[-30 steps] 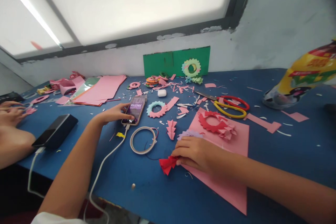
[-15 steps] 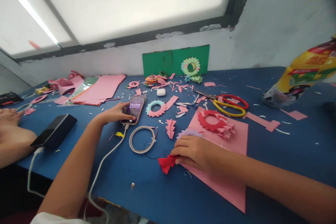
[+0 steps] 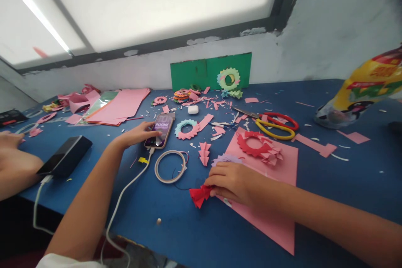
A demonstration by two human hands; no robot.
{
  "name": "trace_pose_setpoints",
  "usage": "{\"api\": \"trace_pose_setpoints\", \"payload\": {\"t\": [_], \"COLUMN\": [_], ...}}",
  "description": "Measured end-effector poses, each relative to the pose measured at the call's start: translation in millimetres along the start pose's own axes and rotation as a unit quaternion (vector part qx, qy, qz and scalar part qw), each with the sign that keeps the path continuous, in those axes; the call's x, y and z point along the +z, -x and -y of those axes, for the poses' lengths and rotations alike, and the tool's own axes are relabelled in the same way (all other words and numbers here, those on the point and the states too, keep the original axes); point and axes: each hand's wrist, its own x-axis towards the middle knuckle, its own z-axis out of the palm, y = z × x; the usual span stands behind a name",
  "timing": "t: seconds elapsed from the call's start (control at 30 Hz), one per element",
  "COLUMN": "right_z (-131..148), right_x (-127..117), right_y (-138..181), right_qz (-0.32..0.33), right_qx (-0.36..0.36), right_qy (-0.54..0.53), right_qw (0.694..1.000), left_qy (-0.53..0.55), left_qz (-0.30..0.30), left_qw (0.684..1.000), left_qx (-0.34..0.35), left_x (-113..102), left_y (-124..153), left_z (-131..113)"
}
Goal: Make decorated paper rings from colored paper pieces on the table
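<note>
My left hand (image 3: 135,135) rests on a lit phone (image 3: 160,130) lying on the blue table (image 3: 176,222), thumb on its screen; a white cable runs from the phone off the front edge. My right hand (image 3: 230,181) lies curled on a pink paper sheet (image 3: 276,217) and pinches a small red folded paper piece (image 3: 199,195) at the sheet's left corner. A red paper wreath (image 3: 254,144) sits on the same sheet behind my hand. A tape ring (image 3: 170,166) lies between the two hands.
Red and yellow scissors (image 3: 276,125) lie behind the pink sheet. A black power bank (image 3: 65,155) sits at left beside another person's arm (image 3: 15,167). A pink paper stack (image 3: 119,106), green card (image 3: 210,73), paper scraps and a yellow bag (image 3: 364,88) fill the back.
Nearly nothing: both my hands stay put. The other person's hand at the far left has drawn back slightly toward the edge.
</note>
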Motion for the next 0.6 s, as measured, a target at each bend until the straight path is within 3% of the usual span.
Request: {"api": "trace_pose_setpoints", "payload": {"t": [0.6], "right_z": [-0.7], "right_x": [0.4], "right_y": [0.8], "right_qz": [-0.002], "right_qx": [-0.004], "right_qy": [0.009], "right_qw": [1.000], "left_qy": [0.021], "left_qz": [0.025], "left_qw": [0.999], "left_qx": [0.009], "left_x": [-4.4], "left_y": [0.7], "left_z": [8.6]}}
